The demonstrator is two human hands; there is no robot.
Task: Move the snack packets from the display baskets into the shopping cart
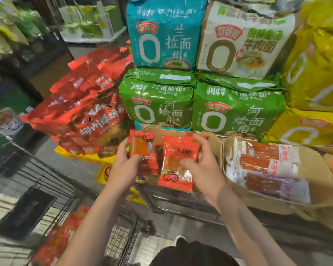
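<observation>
My left hand [124,162] grips a small stack of red snack packets [142,148] at its left side. My right hand [202,162] holds another red packet [176,169] with a game-pad print, thumb on its front. Both bundles hover over the front of a beige display basket [215,140]. A second beige basket [288,202] to the right holds several white-and-orange stick packets [261,162]. The black wire shopping cart [52,181] stands at lower left, with red packets [62,239] lying in it.
Big green [158,100], teal [163,33], white [242,39] and yellow [315,64] noodle multipacks are stacked right behind the baskets. Large red bags [81,110] pile up on a yellow crate [85,156] to the left. A dark shelf edge [181,200] runs below the baskets.
</observation>
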